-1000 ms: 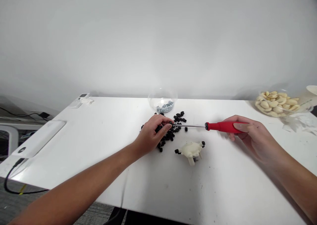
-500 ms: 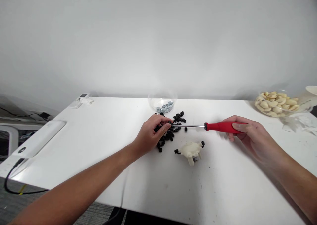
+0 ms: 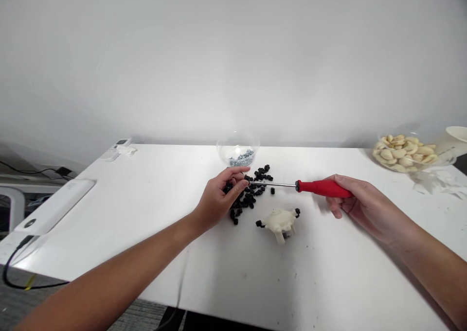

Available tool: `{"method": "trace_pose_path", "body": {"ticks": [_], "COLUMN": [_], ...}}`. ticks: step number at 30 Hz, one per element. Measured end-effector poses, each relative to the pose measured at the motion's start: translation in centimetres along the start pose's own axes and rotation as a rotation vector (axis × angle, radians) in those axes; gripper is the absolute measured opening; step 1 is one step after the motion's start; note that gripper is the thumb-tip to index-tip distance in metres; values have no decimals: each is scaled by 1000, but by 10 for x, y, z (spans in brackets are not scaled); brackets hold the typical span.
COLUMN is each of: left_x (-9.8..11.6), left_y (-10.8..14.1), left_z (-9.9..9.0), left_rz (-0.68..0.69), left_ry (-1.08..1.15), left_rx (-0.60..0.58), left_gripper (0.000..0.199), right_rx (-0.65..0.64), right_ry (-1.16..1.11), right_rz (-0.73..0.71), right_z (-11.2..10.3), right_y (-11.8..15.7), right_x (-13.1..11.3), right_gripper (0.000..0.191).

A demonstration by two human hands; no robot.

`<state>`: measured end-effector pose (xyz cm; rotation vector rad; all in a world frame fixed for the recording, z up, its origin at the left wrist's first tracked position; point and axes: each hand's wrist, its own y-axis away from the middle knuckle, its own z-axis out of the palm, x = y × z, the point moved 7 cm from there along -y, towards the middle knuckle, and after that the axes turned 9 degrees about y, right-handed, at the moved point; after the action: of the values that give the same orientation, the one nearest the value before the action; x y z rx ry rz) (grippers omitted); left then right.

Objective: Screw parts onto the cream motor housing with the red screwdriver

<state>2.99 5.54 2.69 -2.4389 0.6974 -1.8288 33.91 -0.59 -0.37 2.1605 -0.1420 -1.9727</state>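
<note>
My right hand (image 3: 359, 200) is closed on the red handle of a screwdriver (image 3: 324, 188), its shaft pointing left. At the shaft's tip, my left hand (image 3: 224, 192) pinches a small black part (image 3: 247, 178) between thumb and fingers. Many more black parts (image 3: 250, 200) lie in a loose pile under and beside my left hand. A cream-coloured piece (image 3: 280, 221) with short legs and a black part at each side stands on the table just in front of the pile.
A clear bowl (image 3: 239, 151) with small metal screws stands behind the pile. At the right back are a clear bowl of cream pieces (image 3: 404, 153), a white cup (image 3: 452, 141) and crumpled plastic (image 3: 434, 182). A long white device (image 3: 58, 207) lies at the left edge.
The screwdriver and my right hand have shifted slightly left. The right thumb has moved on the handle, and the left index finger has lifted and stretched out a little.
</note>
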Motion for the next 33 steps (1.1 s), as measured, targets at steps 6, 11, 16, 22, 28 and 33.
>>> {"method": "trace_pose_path", "body": {"ticks": [6, 11, 16, 22, 28, 33], "left_x": [6, 10, 15, 19, 21, 21], "left_y": [1, 1, 3, 5, 6, 6], "left_z": [2, 0, -1, 0, 0, 0], "left_rz": [94, 169, 276, 331, 342, 323], "left_ry": [-15, -59, -105, -108, -91, -77], "left_rx": [-57, -36, -21, -20, -22, -17], "left_gripper": [29, 25, 22, 23, 23, 20], "right_rx": [44, -12, -26, -7, 27, 4], "right_ry": [38, 73, 72, 84, 45, 26], "right_rz": [-5, -25, -21, 45, 63, 44], "right_z": [-3, -3, -4, -6, -4, -6], "right_y": [1, -1, -2, -1, 1, -2], "right_x": [-4, -2, 0, 9, 3, 5], "right_gripper": [48, 51, 48, 55, 34, 28]}}
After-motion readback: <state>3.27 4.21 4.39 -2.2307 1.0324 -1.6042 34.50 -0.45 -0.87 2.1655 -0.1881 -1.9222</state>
